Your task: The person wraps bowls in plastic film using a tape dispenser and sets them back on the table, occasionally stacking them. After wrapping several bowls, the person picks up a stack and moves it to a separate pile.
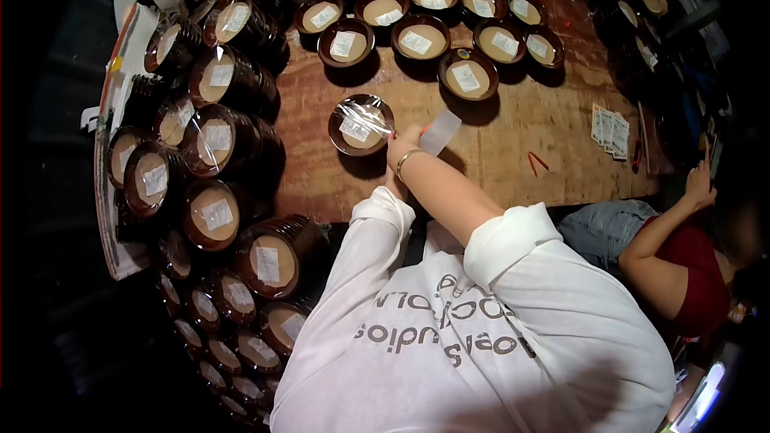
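Head view: the right hand (403, 148), a bracelet at its wrist, reaches over the wooden table (513, 136) to the near edge of a brown bowl (361, 124) covered with shiny clear film. This bowl stands alone, just in front of the person. A pale slip (439, 131) sticks out beside the hand, perhaps pinched in the fingers; how far they are curled cannot be told. The left hand (393, 186) is mostly hidden under the right forearm, so its grip is unclear. Labelled bowls (421, 36) sit in rows beyond, and stacked bowls (212, 140) are on the left. A co-worker's hand (699, 184) rests at the table's right edge.
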